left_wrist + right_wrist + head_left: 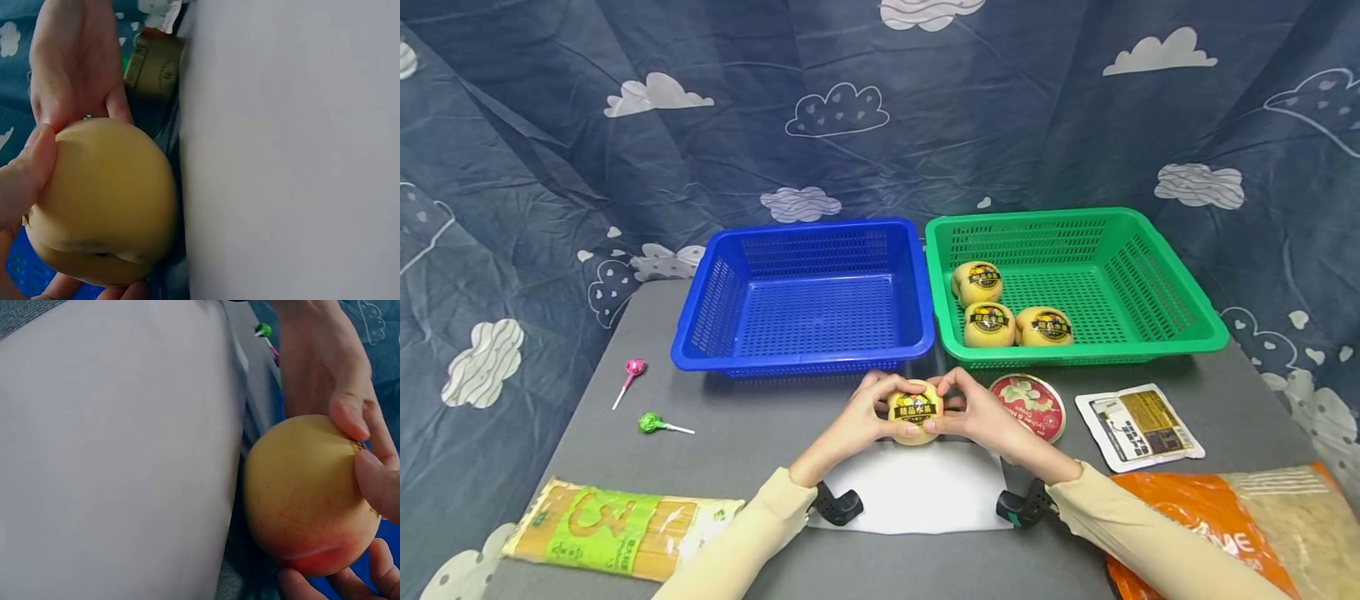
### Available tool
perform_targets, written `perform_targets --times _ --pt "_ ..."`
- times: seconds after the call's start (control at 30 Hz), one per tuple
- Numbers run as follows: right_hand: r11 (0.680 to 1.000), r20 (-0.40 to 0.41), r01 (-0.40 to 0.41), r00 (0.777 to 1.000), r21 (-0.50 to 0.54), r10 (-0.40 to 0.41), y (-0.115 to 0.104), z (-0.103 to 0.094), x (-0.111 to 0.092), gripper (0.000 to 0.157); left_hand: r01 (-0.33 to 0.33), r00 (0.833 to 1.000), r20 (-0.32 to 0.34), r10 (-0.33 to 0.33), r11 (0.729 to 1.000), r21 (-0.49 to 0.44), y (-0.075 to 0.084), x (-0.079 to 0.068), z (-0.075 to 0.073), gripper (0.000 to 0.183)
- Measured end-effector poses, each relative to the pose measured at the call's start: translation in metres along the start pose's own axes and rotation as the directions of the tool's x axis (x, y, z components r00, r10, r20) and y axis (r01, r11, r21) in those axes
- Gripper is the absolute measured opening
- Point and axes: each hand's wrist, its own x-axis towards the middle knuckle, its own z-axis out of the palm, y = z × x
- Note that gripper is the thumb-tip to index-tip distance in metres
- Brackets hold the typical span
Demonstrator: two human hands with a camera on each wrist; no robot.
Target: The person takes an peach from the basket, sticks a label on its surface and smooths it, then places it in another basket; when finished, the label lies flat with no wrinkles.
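Note:
A yellow peach [915,410] with a black-and-gold label is held between both hands, just over the far edge of a white sheet [925,492]. My left hand [867,414] grips its left side, thumb at the front and fingers curled behind. On the other side my right hand [976,411] grips it likewise, the two thumbs close together below the label. A red blush shows on the peach [312,506] in the right wrist view, while in the left wrist view the peach [106,187] is mostly plain yellow with a crease.
Behind stand a blue basket [805,364] and a green basket [1150,340]; three labelled peaches [988,325] lie in the green one. To the right are a round red tin [1037,408], a white packet [1138,427] and an orange bag [1195,517]. Leftward lie two lollipops [650,422] and noodles [617,529].

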Motion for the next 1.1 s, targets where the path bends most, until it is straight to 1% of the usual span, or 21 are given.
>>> perform_targets --times 0.07,0.13,0.3,0.37,0.43,0.53,0.57,0.6,0.63,0.67,0.7,0.83,0.9,0.97,1.03,1.1 --pt "1.000 -0.025 0.003 1.000 -0.016 -0.003 0.000 0.001 0.000 0.038 0.023 1.000 0.010 -0.022 0.999 -0.038 0.001 0.001 -0.001 0.047" --pt "1.000 -0.038 -0.007 0.999 -0.024 0.006 0.000 0.001 0.000 0.036 0.051 0.998 0.033 -0.048 0.994 -0.100 0.003 0.001 -0.003 0.046" --pt "0.999 -0.022 -0.030 0.999 0.017 0.030 0.002 -0.002 0.001 0.032 0.088 0.993 0.096 -0.068 0.972 -0.217 0.019 -0.002 -0.011 0.043" --pt "0.999 -0.016 -0.032 0.999 0.019 0.032 0.002 -0.003 0.001 0.032 0.092 0.991 0.111 -0.070 0.973 -0.212 0.025 -0.003 -0.014 0.042" --pt "0.999 -0.010 -0.033 0.999 0.002 0.033 0.000 -0.003 0.000 0.035 0.101 0.990 0.117 -0.078 0.971 -0.215 0.027 -0.003 -0.014 0.043" --pt "0.995 -0.033 -0.008 0.999 -0.096 0.005 -0.004 0.001 -0.001 0.042 0.091 0.992 0.104 -0.069 0.972 -0.218 0.029 -0.004 -0.014 0.043" --pt "0.993 -0.042 0.002 0.999 -0.122 -0.007 -0.009 0.004 -0.003 0.044 0.085 0.993 0.101 -0.064 0.972 -0.218 0.028 -0.005 -0.014 0.043" --pt "0.990 -0.051 0.009 0.999 -0.141 -0.017 -0.010 0.005 -0.003 0.045 0.079 0.993 0.100 -0.058 0.972 -0.220 0.027 -0.005 -0.013 0.044" --pt "0.987 -0.059 0.015 0.998 -0.159 -0.024 -0.010 0.005 -0.003 0.045 0.073 0.993 0.101 -0.052 0.973 -0.217 0.022 -0.004 -0.012 0.044" --pt "0.985 -0.065 0.023 0.997 -0.173 -0.035 -0.011 0.005 -0.003 0.043 0.068 0.994 0.102 -0.047 0.975 -0.211 0.017 -0.003 -0.012 0.045" --pt "0.986 -0.059 0.027 0.998 -0.162 -0.037 -0.010 0.004 -0.003 0.039 0.065 0.993 0.106 -0.044 0.977 -0.204 0.011 -0.002 -0.012 0.045" --pt "0.998 0.035 0.039 0.999 -0.054 -0.037 -0.004 -0.011 -0.006 0.024 0.033 0.990 0.140 -0.014 0.990 -0.138 -0.007 -0.001 -0.010 0.043" --pt "0.999 0.078 0.050 0.996 -0.009 -0.049 -0.004 -0.021 -0.010 0.021 0.003 0.989 0.147 0.009 0.996 -0.084 -0.006 -0.003 -0.009 0.045" --pt "0.998 0.084 0.064 0.994 -0.004 -0.063 -0.006 -0.033 -0.017 0.023 -0.033 0.990 0.137 0.033 0.999 -0.004 -0.003 -0.005 -0.007 0.048" --pt "0.995 0.066 0.097 0.993 -0.005 -0.097 -0.009 -0.046 -0.025 0.025 -0.063 0.994 0.099 0.056 0.996 0.068 0.002 -0.006 -0.003 0.051" --pt "0.992 0.027 0.127 0.992 -0.011 -0.127 -0.011 -0.061 -0.034 0.027 -0.086 0.995 0.054 0.079 0.985 0.148 0.007 -0.006 0.000 0.053"
